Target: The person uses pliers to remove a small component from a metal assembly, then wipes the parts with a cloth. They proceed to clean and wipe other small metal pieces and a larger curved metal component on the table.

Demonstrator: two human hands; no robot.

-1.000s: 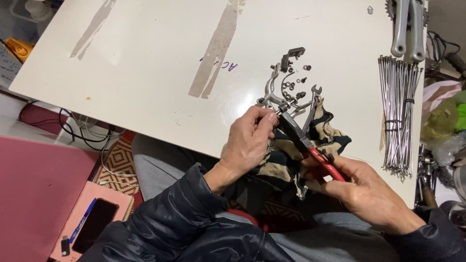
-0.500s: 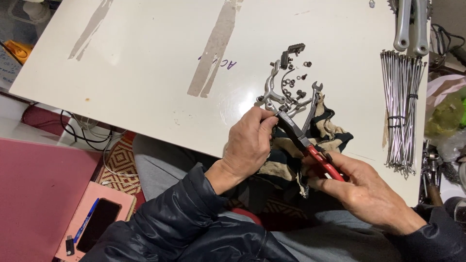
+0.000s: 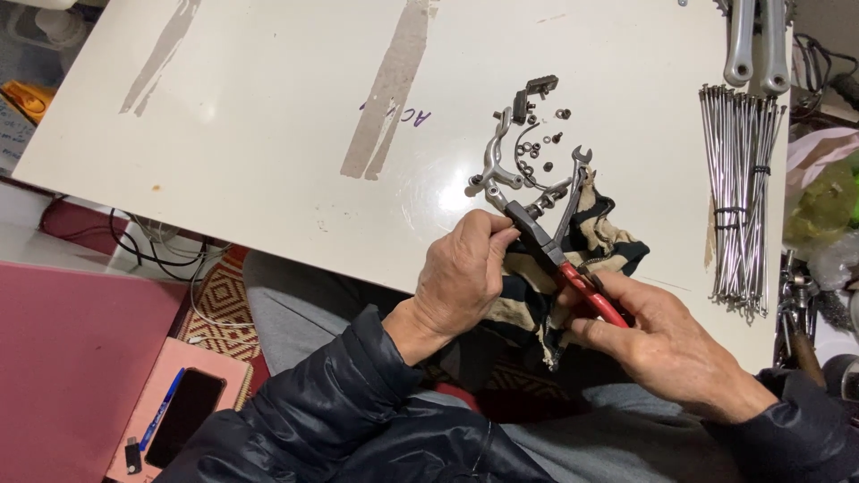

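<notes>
My right hand (image 3: 667, 344) grips red-handled pliers (image 3: 573, 273) whose jaws close on a silver curved brake arm (image 3: 492, 170) at the table's near edge. My left hand (image 3: 461, 277) pinches the same metal part just beside the pliers' jaws. Under both hands lies a striped cloth (image 3: 595, 237) in black and tan. A small open-end wrench (image 3: 573, 183) rests against the cloth. Several small nuts and washers (image 3: 537, 143) and a dark brake block (image 3: 534, 89) lie just beyond.
A white table (image 3: 268, 134) bears two strips of worn tape. A bundle of steel spokes (image 3: 738, 188) lies at the right, grey crank arms (image 3: 752, 40) at the top right. On the floor to the left, a phone (image 3: 183, 429) and pen rest on a pink box.
The hands and the pliers stay in nearly the same place; the view has shifted slightly and my left fingers have closed a little more on the metal part.
</notes>
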